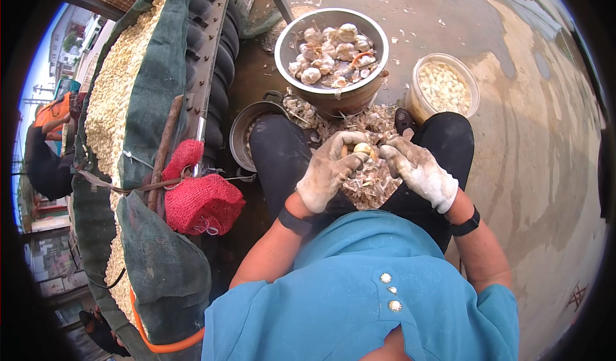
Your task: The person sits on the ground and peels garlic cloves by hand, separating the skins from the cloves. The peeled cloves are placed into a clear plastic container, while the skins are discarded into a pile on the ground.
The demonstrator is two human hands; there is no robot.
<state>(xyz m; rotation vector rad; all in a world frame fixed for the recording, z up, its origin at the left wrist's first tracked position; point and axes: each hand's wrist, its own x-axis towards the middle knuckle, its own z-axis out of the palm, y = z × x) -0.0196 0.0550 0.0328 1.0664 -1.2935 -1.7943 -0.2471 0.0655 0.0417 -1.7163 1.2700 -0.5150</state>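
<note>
My left hand (pixel 328 171), in a soiled white work glove, grips a partly peeled garlic bulb (pixel 363 148) between thumb and fingers. In a matching glove, my right hand (pixel 417 167) has its fingertips bent close to the bulb's right side; whether they pinch a bit of skin I cannot tell. Below both hands, garlic skins (pixel 373 187) lie heaped between my knees. A metal basin (pixel 332 89) of whole garlic bulbs (pixel 332 53) stands ahead of me. To its right is a plastic tub (pixel 415 102) of peeled cloves (pixel 443 86).
By my left knee sits a metal pot (pixel 238 142). Further left, a long trough lined with green mesh (pixel 154 77) holds many peeled cloves (pixel 120 82). A red mesh bag (pixel 204 204) and a wooden stick (pixel 165 151) hang at its side. People (pixel 48 154) are beyond it.
</note>
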